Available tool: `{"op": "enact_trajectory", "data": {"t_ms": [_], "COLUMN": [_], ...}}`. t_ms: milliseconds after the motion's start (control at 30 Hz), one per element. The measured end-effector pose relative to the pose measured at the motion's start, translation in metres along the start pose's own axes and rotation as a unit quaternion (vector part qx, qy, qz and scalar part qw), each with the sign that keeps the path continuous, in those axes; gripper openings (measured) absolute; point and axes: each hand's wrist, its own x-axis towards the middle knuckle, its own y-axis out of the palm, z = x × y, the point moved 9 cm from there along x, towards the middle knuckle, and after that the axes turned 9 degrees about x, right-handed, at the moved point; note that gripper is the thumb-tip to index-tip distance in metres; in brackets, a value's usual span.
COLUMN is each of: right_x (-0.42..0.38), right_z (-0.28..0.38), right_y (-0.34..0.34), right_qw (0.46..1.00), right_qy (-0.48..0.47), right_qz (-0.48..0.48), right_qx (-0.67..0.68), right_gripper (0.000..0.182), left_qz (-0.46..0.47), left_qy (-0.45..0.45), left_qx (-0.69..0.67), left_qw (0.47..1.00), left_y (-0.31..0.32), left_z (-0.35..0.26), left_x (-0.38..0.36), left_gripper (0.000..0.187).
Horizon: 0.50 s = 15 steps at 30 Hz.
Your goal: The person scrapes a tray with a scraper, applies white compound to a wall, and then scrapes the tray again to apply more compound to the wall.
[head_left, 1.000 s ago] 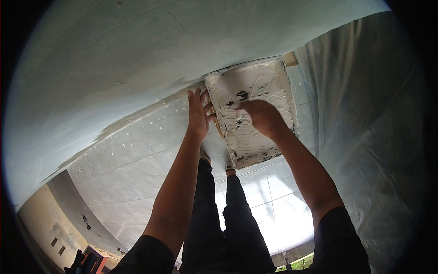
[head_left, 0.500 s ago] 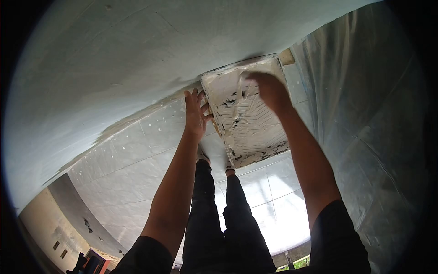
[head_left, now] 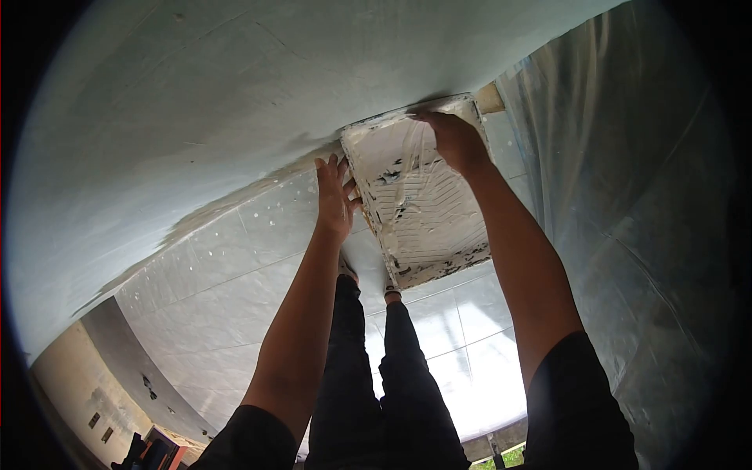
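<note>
A paint tray (head_left: 439, 235) with a ribbed slope, smeared with thick whitish paint and dark flecks, sits tilted in view against the foot of the wall. My left hand (head_left: 335, 196) is at its left edge, fingers spread and fingertips at the rim. Over the deep far end of the tray is my right hand (head_left: 458, 142), its fingers bent together and pointing left near the far rim. Whatever those fingers hold, if anything, is hidden.
The grey-green wall (head_left: 235, 86) rises just beyond the tray. Clear plastic sheeting (head_left: 627, 172) hangs at the right. Paint-spotted tiles (head_left: 235, 258) cover the floor. My legs (head_left: 407, 368) stand below the tray. A small tan block (head_left: 490, 99) lies beside its far corner.
My right hand has moved slightly up and left, toward the tray's far rim. The left hand stays at the tray's edge.
</note>
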Motion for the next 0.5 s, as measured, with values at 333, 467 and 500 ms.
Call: {"op": "enact_trajectory", "data": {"t_ms": [333,467,500], "right_x": [-0.019,-0.004,-0.021], "right_z": [0.026,0.023,0.022], "right_y": [0.003,0.016,0.038], "right_qw": [0.998,0.998,0.990], "right_qy": [0.005,-0.002,0.065], "right_qz": [0.060,0.053,0.111], "right_qx": [-0.034,0.044,0.058], "right_gripper": [0.044,0.043,0.046], "left_qz": [-0.004,0.000,0.001], "left_qy": [-0.004,0.002,0.001], "left_qx": [-0.009,-0.017,-0.018], "left_qw": [1.000,1.000,1.000], "left_y": [0.002,-0.001,-0.001], "left_z": [0.001,0.005,0.006], "left_x": [-0.002,-0.002,-0.002], "left_gripper": [0.106,0.106,0.106]}}
